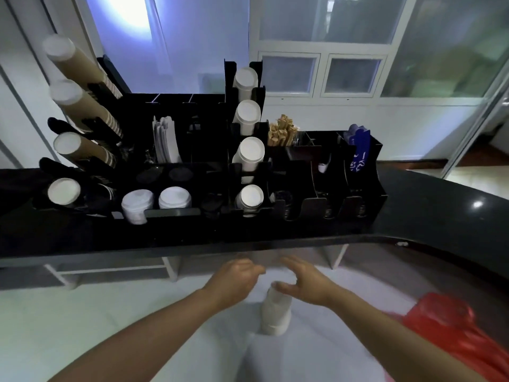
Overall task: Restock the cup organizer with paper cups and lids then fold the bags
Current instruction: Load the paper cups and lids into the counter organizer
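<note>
Head view, lower centre: my left hand [234,277] and right hand [305,283] hover, fingers loosely spread, over a cup stack [276,310]; contact is too blurred to judge. Restocking step; next I must grip it and lift toward the organizer [176,213] above.

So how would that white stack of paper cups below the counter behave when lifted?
The white stack of paper cups looks light, being thin paper. It is tall and narrow, so it probably tips or bends at the joints. Nested cups may slide apart if gripped only near the top.
</note>
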Tool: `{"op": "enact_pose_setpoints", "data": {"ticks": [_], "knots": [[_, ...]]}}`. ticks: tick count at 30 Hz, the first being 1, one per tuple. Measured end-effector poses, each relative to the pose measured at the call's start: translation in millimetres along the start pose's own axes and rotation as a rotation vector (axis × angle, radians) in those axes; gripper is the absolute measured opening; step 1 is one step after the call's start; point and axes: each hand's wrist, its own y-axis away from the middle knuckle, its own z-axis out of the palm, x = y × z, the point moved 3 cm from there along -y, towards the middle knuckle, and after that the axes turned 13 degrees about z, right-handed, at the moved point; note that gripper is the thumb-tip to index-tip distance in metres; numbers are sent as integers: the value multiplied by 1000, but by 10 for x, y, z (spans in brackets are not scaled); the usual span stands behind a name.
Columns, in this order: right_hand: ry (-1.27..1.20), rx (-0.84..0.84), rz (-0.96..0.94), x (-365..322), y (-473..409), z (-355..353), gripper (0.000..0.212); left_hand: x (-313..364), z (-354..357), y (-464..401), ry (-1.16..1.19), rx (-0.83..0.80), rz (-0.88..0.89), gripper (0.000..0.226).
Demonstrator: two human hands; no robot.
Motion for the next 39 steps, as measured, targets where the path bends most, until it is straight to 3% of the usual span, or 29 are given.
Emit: {"op": "enact_pose_setpoints", "data": {"ticks": [3, 9, 16, 25, 28, 33, 35, 39], "knots": [[31, -102, 16, 153, 81, 328, 74, 111, 131, 123, 37, -113, -101, 23], [36, -125, 44, 440, 137, 676, 78, 291, 315, 249, 71, -259, -262, 30], [-78, -9, 95, 463, 99, 885, 82, 388, 423, 332, 45, -291, -413, 40], [-150, 133, 62, 276, 87, 582, 74, 388, 195, 234, 15, -319, -505, 28], [-202, 186, 7, 141, 111, 194, 75, 332, 2, 26, 20, -262, -500, 27], [-271, 331, -98, -181, 199, -657, 75, 265, -518, -362, -146, 128, -250, 31], [-270, 390, -154, -336, 257, -1009, 73, 265, -758, -482, -229, 221, -156, 31], [-288, 473, -258, -653, 328, -1543, 68, 155, -1189, -585, -280, 358, -128, 22]]}}
